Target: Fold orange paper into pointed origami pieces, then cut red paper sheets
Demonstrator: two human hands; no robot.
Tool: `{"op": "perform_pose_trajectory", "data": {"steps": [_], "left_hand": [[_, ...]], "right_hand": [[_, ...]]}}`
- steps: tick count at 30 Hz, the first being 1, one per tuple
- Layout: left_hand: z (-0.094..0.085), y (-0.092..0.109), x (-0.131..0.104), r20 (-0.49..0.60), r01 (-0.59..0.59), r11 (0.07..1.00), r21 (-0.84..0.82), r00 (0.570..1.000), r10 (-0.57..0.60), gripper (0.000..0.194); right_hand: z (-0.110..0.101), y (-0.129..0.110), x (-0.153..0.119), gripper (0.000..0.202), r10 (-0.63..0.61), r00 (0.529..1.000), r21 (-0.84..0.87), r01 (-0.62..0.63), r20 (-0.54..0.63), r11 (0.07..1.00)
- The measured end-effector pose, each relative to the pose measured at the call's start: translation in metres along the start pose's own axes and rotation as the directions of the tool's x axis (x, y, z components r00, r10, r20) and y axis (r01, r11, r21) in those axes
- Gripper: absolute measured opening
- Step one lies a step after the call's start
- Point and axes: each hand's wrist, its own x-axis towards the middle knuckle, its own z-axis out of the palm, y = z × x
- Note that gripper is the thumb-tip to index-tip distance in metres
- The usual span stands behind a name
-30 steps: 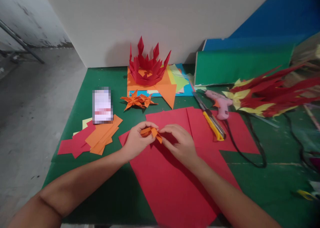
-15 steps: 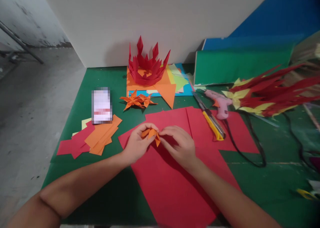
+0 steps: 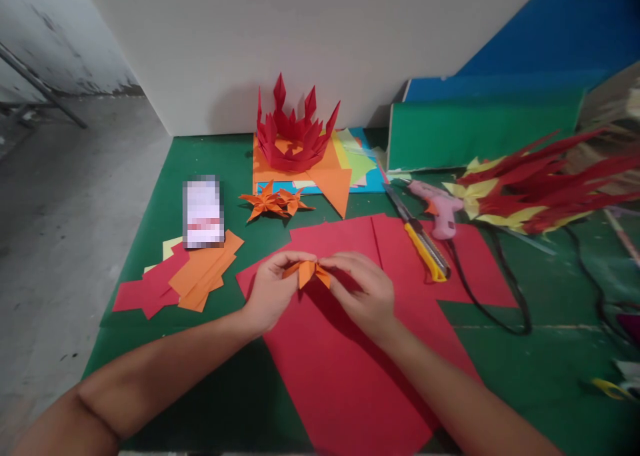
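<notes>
An orange folded paper flower is pinched between both hands above large red paper sheets. My left hand grips its left side, thumb and fingers closed. On the other side, my right hand has its thumb and fingertips closed on a petal. Part of the flower is hidden behind the fingers. Beyond the hands lie two finished-looking orange paper flowers. A red folded paper crown stands behind them on stacked coloured paper.
To the left are a blurred-out phone and cut paper strips. A yellow box cutter and a pink glue gun with black cord lie at right. Red and yellow paper streamers reach in from the right edge.
The orange flower has been turned so its petals now point down and spread to both sides. My right hand has shifted slightly right; its fingers have moved along the petals.
</notes>
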Motion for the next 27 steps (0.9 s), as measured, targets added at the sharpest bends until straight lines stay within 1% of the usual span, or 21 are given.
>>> {"op": "perform_pose_trajectory", "data": {"steps": [3, 5, 7, 13, 18, 27], "left_hand": [[-0.0009, -0.0007, -0.0005, 0.016, -0.044, 0.998, 0.043, 0.999, 0.043, 0.016], [-0.002, -0.001, -0.0001, 0.022, -0.057, 0.996, 0.064, 0.998, 0.055, 0.019], [-0.003, -0.0013, 0.0005, 0.018, -0.062, 0.996, 0.065, 0.998, 0.061, 0.025], [-0.0028, -0.0009, 0.0004, 0.052, -0.024, 0.998, 0.051, 0.998, 0.021, 0.025], [-0.0015, -0.0003, -0.0009, 0.086, -0.045, 0.999, 0.016, 0.995, 0.044, 0.025], [-0.0016, 0.0016, -0.0003, 0.115, -0.024, 0.999, -0.045, 0.993, 0.029, 0.021]], "right_hand": [[0.0, 0.0002, 0.0008, 0.016, -0.018, 1.0, 0.042, 0.017, 0.02, 0.999], [0.0, 0.0004, 0.0011, 0.017, -0.022, 0.999, 0.069, 0.02, 0.033, 0.997], [0.0002, 0.0002, 0.0012, 0.017, 0.0, 1.0, 0.094, -0.002, 0.029, 0.996], [0.0009, -0.0022, 0.0028, 0.01, 0.067, 0.998, 0.195, -0.07, 0.019, 0.978], [0.0005, -0.0026, 0.004, 0.006, 0.119, 0.992, 0.299, -0.125, 0.039, 0.946], [0.0014, -0.0021, 0.0033, 0.011, 0.156, 0.985, 0.447, -0.172, 0.073, 0.878]]}}
